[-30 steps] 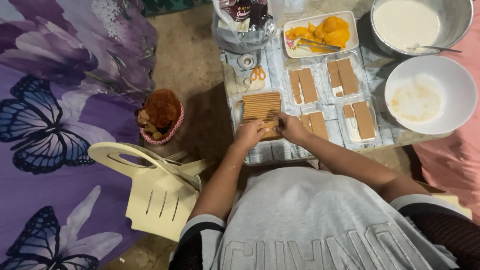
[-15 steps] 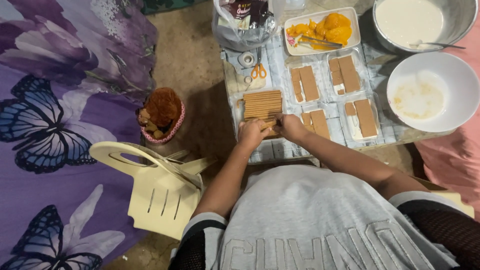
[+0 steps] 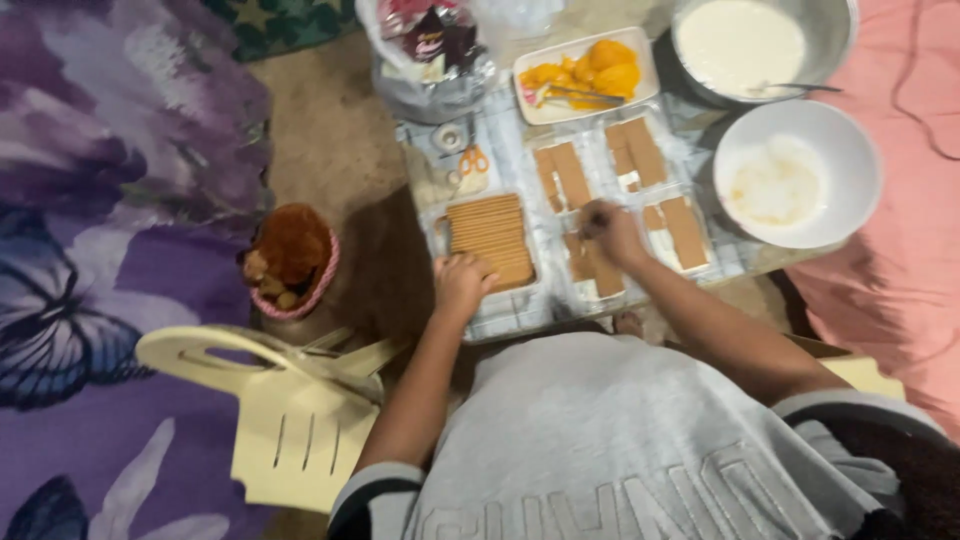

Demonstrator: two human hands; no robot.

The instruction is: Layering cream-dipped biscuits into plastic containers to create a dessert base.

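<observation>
- Since half a second ago our right hand [image 3: 612,230] has left the stack of crackers [image 3: 488,238] and now sits over the near middle clear tub [image 3: 590,262]; our left hand [image 3: 460,284] stays at the stack's near edge.
- Left fingers are curled together on the near rim of the cracker tray [image 3: 505,300]; we cannot tell whether they pinch a cracker.
- Right fingers look bunched over the brown crackers lying in that tub, but blur hides whether they grip one.
- Four clear tubs stand in two rows on the tabletop [image 3: 745,262], each lined with flat brown crackers; the two right-hand ones show white cream between pieces.
- Behind them, a white rectangular dish [image 3: 640,85] holds yellow mango pieces, and a steel pot [image 3: 845,40] holds white cream with a spoon handle across it.
- To the right, a white bowl [image 3: 860,175] carries a thin smear of cream.
- Orange-handled scissors [image 3: 472,160] lie just beyond the stack.
- Tubs and bowls crowd the tabletop to its near edge; open floor lies left of it, beside a pink-rimmed basket [image 3: 315,290] and a pale plastic chair [image 3: 290,440].
</observation>
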